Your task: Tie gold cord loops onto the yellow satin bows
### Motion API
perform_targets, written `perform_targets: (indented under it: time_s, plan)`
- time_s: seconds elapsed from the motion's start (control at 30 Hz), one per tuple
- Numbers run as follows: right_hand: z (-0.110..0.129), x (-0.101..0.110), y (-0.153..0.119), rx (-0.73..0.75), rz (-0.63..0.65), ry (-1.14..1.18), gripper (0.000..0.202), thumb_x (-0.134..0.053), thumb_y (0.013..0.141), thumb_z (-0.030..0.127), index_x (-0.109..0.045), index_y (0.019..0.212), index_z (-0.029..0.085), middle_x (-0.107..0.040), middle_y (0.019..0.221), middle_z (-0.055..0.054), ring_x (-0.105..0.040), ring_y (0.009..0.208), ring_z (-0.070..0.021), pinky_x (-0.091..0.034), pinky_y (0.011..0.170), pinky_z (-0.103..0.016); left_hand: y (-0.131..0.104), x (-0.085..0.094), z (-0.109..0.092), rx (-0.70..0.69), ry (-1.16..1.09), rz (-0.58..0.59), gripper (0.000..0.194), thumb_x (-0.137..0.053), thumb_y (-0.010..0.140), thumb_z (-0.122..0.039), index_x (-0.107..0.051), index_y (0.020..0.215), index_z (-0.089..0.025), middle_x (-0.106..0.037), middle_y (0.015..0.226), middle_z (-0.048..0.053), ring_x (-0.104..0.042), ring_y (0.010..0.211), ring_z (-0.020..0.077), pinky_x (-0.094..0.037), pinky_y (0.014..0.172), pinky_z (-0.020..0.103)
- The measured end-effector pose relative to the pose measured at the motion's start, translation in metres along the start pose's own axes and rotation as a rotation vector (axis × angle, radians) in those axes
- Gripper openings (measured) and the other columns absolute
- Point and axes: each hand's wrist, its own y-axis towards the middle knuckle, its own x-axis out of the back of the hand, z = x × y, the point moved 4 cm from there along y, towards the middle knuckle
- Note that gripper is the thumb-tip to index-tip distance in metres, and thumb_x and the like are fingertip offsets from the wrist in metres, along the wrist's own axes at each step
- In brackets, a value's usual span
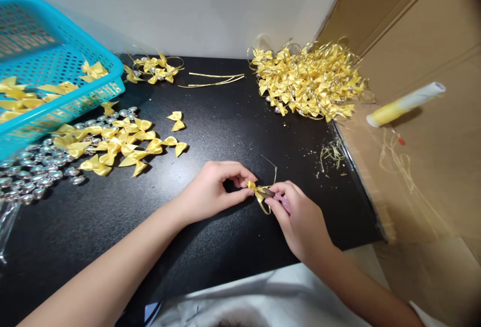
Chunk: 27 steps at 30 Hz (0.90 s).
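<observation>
Near the front middle of the black table, my left hand [221, 186] pinches a small gold bow [252, 185] between thumb and fingertips. Thin gold cord trails from the bow in a loop below and a loose strand above. My right hand [300, 216] is closed around small scissors [282, 200] with a pinkish handle. Their dark blades point left and meet the cord beside the bow. Whether the blades are apart cannot be made out.
A turquoise basket [90, 46] holding yellow bows stands at left. Before it lie loose yellow bows [124, 141] and silver beads [37, 171]. Cut cords [214, 80] lie at the back. A heap of corded bows [311, 81] sits back right, above thread scraps [332, 154]; cardboard and a tube [406, 105] lie beyond.
</observation>
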Motion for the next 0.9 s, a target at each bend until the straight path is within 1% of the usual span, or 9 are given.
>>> perform_targets:
  time_s: [0.23,0.33,0.63,0.73,0.9]
  plan:
    - [-0.0023,0.0004,-0.0003,0.020,0.001,0.091,0.010,-0.053,0.089,0.023,-0.063,0.089,0.023,-0.069,0.086,-0.002,-0.068,0.075,-0.0170,-0.046,0.060,-0.024,0.0005,-0.0008,-0.0018,0.065,-0.128,-0.027,0.009,-0.068,0.082,-0.023,-0.071,0.083,-0.015,-0.071,0.074,0.003,-0.064,0.064,0.0111,-0.052,0.061,0.020]
    - [-0.0027,0.0006,0.0002,0.022,-0.002,0.109,0.012,-0.051,0.090,0.023,-0.063,0.089,0.023,-0.069,0.088,-0.002,-0.067,0.075,-0.0165,-0.046,0.060,-0.023,0.0007,-0.0010,-0.0028,0.064,-0.133,-0.023,0.008,-0.068,0.082,-0.021,-0.072,0.084,-0.015,-0.071,0.074,0.002,-0.063,0.064,0.0108,-0.051,0.061,0.020]
    - [-0.0034,0.0006,0.0000,0.010,-0.009,0.141,0.014,-0.050,0.091,0.026,-0.063,0.087,0.023,-0.068,0.083,-0.001,-0.065,0.070,-0.0155,-0.046,0.061,-0.024,0.0000,-0.0016,-0.0025,0.065,-0.147,-0.015,0.007,-0.068,0.082,-0.020,-0.072,0.083,-0.014,-0.070,0.074,0.003,-0.063,0.065,0.0110,-0.051,0.062,0.020]
    - [-0.0027,0.0001,-0.0005,0.006,-0.010,0.153,0.014,-0.050,0.091,0.026,-0.062,0.086,0.022,-0.068,0.082,-0.002,-0.065,0.071,-0.0159,-0.046,0.060,-0.024,-0.0002,-0.0021,-0.0019,0.070,-0.143,-0.013,0.008,-0.068,0.082,-0.021,-0.072,0.083,-0.015,-0.071,0.075,0.003,-0.064,0.066,0.0115,-0.051,0.062,0.020]
    - [-0.0059,0.0022,0.0001,-0.001,-0.037,0.169,0.015,-0.049,0.092,0.026,-0.062,0.085,0.022,-0.067,0.078,-0.001,-0.064,0.065,-0.0148,-0.046,0.059,-0.025,-0.0005,-0.0023,-0.0003,0.074,-0.134,-0.004,0.009,-0.068,0.083,-0.023,-0.072,0.083,-0.015,-0.071,0.074,0.003,-0.063,0.066,0.0117,-0.051,0.062,0.021]
